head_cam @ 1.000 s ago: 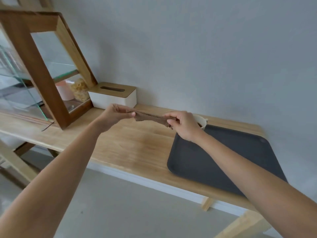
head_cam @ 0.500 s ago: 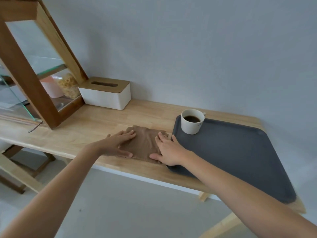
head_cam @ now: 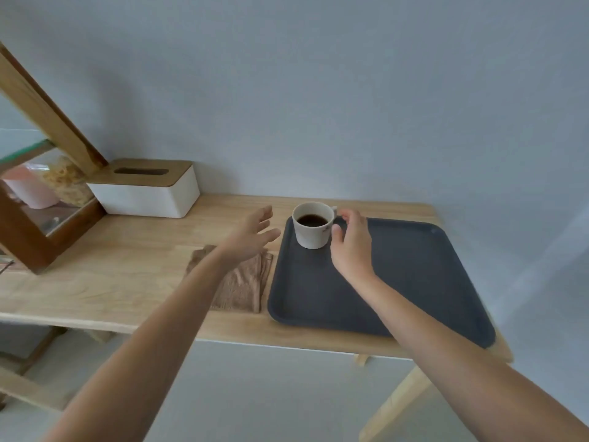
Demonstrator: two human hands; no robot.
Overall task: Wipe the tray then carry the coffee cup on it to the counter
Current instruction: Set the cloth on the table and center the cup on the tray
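Cup handle reached, not yet gripped.
I see right hand [head_cam: 350, 247] fingers apart at coffee cup [head_cam: 312, 228] on tray [head_cam: 414, 275]; left hand [head_cam: 251, 237] spread, empty. A nudge risks spilling coffee.

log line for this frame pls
phase: reaching cup | right hand: open, at coffee cup handle | left hand: open, empty | cloth: folded beside tray

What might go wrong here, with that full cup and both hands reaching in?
The coffee cup stands in the far left corner of the tray, holding dark coffee, so a nudge from the right hand at its handle may slop coffee out. The open left hand comes in from the other side and might bump it. The cloth lies right beside the tray, so any spill could soak it.
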